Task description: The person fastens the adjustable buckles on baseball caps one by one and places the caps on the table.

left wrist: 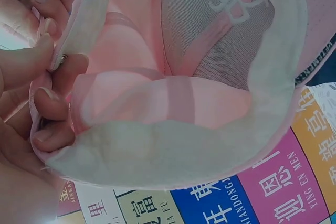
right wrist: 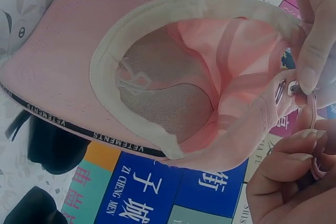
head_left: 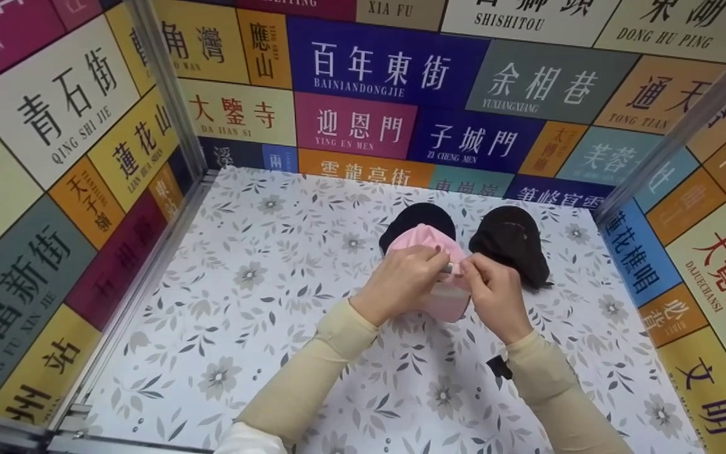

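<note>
A pink baseball cap is held up off the table between both hands, its opening and pale inner sweatband facing the wrist cameras. My left hand grips the cap's back edge by the adjusting strap, near a small metal buckle. The thin pink strap is pinched between thumb and fingers of my right hand. Lettering on a black trim runs along the edge of the brim. Fingers partly hide where strap and buckle meet.
Behind the pink cap lies a black cap on the flower-patterned table. A dark brown cap lies to its right. Panels with printed place names enclose the table at the back and both sides.
</note>
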`<state>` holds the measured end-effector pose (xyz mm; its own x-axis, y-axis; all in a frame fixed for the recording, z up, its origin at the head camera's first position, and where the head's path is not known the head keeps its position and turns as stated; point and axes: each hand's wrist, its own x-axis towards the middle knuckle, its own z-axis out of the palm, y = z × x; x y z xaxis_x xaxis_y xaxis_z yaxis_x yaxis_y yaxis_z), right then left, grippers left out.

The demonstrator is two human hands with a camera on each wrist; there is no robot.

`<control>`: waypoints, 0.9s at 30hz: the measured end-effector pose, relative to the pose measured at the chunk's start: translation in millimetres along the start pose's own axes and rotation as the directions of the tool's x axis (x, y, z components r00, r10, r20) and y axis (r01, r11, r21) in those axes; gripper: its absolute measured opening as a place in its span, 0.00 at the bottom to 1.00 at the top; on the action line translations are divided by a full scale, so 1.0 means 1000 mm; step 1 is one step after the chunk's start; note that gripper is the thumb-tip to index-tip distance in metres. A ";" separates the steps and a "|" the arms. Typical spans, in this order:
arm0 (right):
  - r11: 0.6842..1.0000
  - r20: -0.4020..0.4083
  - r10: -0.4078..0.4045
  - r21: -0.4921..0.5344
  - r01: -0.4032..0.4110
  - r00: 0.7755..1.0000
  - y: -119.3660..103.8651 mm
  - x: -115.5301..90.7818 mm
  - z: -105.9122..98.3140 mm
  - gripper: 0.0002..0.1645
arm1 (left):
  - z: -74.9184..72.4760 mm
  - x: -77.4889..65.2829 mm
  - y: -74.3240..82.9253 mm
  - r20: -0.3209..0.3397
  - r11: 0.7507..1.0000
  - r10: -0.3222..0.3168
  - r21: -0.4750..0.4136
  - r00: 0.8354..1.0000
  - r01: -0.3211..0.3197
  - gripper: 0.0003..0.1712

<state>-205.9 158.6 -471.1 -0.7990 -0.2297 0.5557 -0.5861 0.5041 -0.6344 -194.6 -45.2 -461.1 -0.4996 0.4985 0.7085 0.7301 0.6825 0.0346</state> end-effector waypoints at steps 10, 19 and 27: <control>1.000 0.032 -0.008 0.017 0.008 0.999 0.004 -0.001 -0.002 0.11 | 0.000 -0.002 0.001 0.024 1.000 -0.015 0.011 1.000 0.015 0.05; 0.992 0.087 -0.107 0.081 0.100 0.990 0.000 0.003 -0.002 0.06 | 0.001 -0.002 0.005 0.024 1.000 -0.013 0.025 1.000 0.013 0.06; 0.990 0.090 -0.081 0.124 0.069 0.993 -0.006 -0.001 0.001 0.09 | 0.002 -0.003 0.008 0.021 0.999 -0.015 -0.045 1.000 0.016 0.05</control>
<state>-201.2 154.8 -468.6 -0.7579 -0.3441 0.5542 -0.6522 0.3799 -0.6560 -187.8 -40.1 -464.8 -0.5204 0.4990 0.6929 0.7419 0.6660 0.0776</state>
